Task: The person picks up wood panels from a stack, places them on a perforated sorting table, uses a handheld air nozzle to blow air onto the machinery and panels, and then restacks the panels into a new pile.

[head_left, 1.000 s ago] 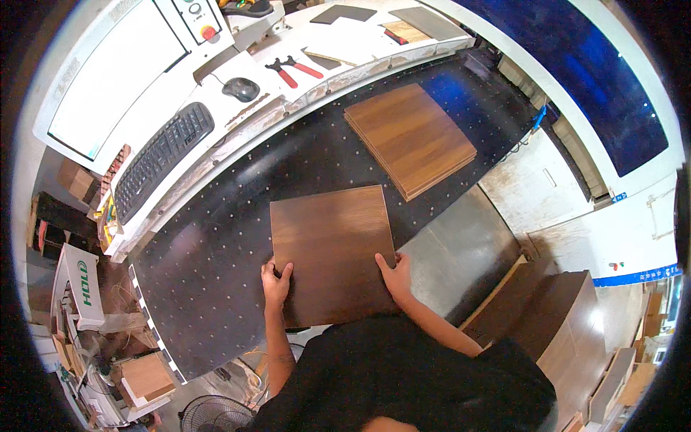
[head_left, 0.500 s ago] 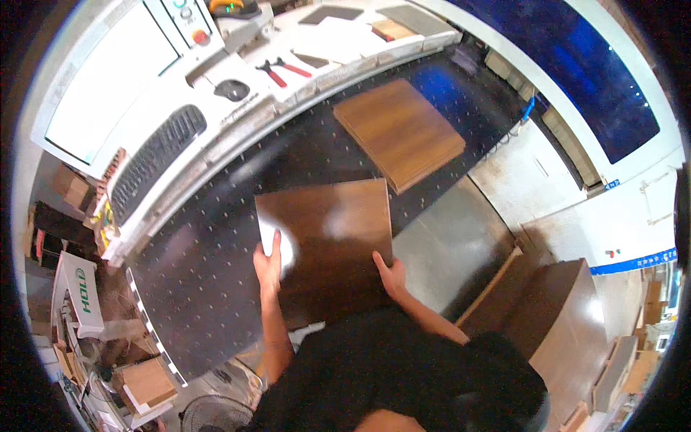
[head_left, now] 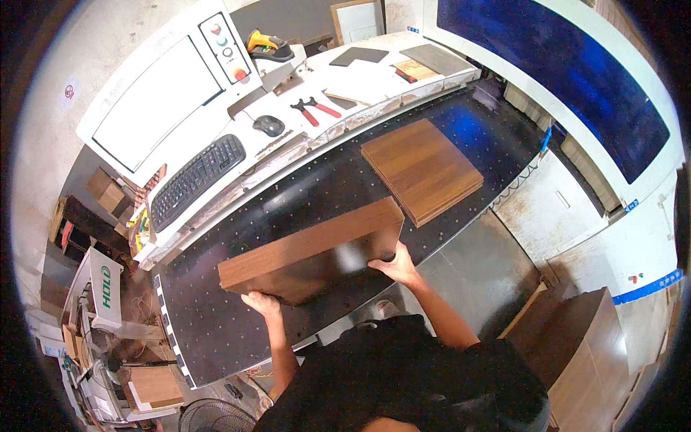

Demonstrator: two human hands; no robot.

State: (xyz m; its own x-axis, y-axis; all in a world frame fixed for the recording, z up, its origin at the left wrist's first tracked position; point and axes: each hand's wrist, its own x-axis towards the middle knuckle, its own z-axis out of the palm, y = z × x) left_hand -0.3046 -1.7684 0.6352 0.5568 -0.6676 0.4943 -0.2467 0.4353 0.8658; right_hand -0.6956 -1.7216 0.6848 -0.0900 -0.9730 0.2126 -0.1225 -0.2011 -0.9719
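Note:
Between my two hands is a brown wood-grain panel, tilted over the black table. Its far side shows a broad, lighter band, and the darker face below it carries a bright reflection. My left hand is closed on the near left corner, with its fingers partly hidden. On the right end, my right hand grips the edge with its thumb on the near face. Beyond the panel, a stack of similar wood-grain boards lies flat on the table.
The black dotted table stretches under the panel. Behind it, a white ledge holds a keyboard, mouse, red-handled pliers and scanner. A white machine with a dark blue window stands right. Tall brown panels are lower right.
The panel has tipped from showing its broad face to a steep slant showing the lighter band. My left hand has moved lower on it. The view has shifted too.

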